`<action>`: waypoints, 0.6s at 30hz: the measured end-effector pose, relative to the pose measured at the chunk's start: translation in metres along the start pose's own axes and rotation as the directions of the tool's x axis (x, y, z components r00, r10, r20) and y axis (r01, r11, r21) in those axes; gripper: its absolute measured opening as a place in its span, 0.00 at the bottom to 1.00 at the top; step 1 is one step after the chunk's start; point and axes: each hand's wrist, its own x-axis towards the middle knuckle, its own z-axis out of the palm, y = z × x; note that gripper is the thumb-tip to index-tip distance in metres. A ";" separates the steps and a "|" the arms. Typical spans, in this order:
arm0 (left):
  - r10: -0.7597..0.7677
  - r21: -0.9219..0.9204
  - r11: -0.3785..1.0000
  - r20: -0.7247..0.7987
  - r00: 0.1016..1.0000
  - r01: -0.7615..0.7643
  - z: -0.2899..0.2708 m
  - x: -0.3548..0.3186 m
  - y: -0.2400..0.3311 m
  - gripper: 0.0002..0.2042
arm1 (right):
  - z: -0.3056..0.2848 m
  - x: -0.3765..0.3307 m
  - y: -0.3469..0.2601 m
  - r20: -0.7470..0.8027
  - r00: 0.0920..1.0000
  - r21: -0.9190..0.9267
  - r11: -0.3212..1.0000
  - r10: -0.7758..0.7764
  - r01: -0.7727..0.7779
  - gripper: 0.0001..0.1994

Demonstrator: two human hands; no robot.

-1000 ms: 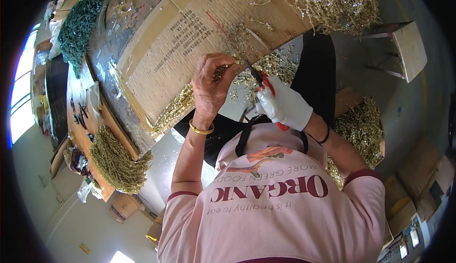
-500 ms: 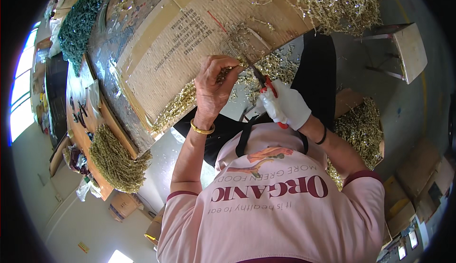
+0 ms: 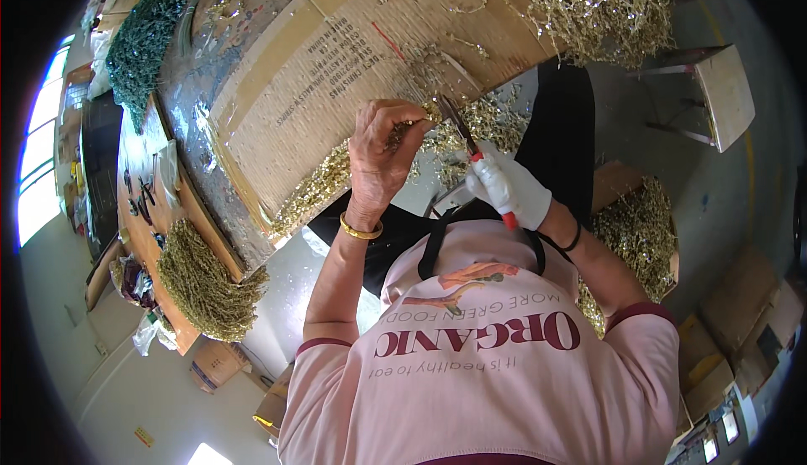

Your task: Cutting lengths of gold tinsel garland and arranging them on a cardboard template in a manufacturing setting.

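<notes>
My bare left hand [image 3: 382, 150], with a gold bangle [image 3: 360, 228] at its wrist, is closed with thumb and fingertips together on a gold glitter strand [image 3: 397, 137]. Part of the strand shows inside the curled fingers; the rest is hidden. White-gloved, my right hand [image 3: 514, 188] grips red-handled pliers [image 3: 462, 129]. Their dark jaws point up and left, close beside my left fingertips. Whether the jaws touch the strand cannot be made out. Below both hands lie loose gold glitter pieces [image 3: 479, 125].
A cardboard sheet [image 3: 294, 87] covers the worktable before me. Gold glitter bunches lie at the far right [image 3: 597, 11], by my right elbow [image 3: 635, 238] and on a wooden board at left [image 3: 202, 280]. A green bunch [image 3: 143, 53] is farther left; a stool [image 3: 719, 95] stands right.
The pliers have turned in my right hand, and more of their dark jaws shows. My right hand has shifted slightly; my left keeps its pinch, nearly still.
</notes>
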 end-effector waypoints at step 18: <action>-0.184 0.096 0.968 -0.343 0.921 0.230 -0.175 0.004 -0.010 0.12 | -0.041 0.004 0.023 0.063 0.993 0.560 0.827 -0.097 0.045 0.36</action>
